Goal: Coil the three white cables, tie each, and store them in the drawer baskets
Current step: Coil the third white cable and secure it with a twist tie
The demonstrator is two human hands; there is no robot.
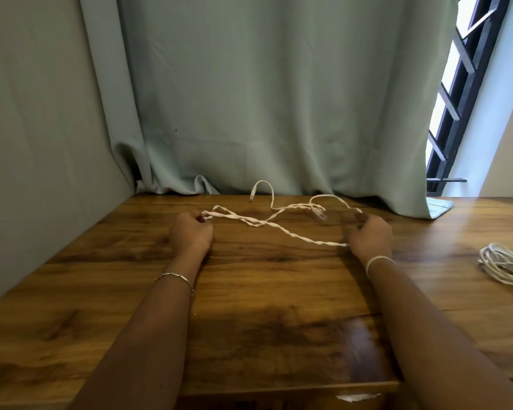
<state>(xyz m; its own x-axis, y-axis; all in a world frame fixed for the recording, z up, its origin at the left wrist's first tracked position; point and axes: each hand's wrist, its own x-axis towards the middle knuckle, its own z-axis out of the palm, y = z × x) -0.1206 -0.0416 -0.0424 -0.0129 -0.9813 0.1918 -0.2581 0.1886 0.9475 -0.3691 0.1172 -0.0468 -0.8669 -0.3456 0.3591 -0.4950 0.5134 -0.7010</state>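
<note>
Near the back edge of the worktop (pixel 264 291), approx mid-width, a white cable (pixel 279 226) is strung between both hands. Left hand (pixel 190 229) has its fingers curled, pinching a doubled loop end. Right hand (pixel 370 235) is curled round the other end, w/ strands running out from both top and bottom of the fist. Between them the strands twist round each other like rope, either just off the wood or grazing it, can't tell which. 2 plug ends hang free: 1 plug (pixel 320 215) sits just left of the right hand, and the other plug end (pixel 252 196) arches up by the curtain (pixel 279 99) at the back edge.

Handling, my read: light, thin, soft but springy, so it'll kink and try to untwist once let go. Best held at the fold ends, not the plugs, as the clips look snappable. It'll need a steady pinch on the gathered loops while tying. Thin white bands (pixel 378 261) on the right wrist are prob the ties.

At the right edge a 2nd cable (pixel 504 263) lies bundled in loops; tied or not, can't tell. 3rd cable and drawer baskets aren't in view.
</note>
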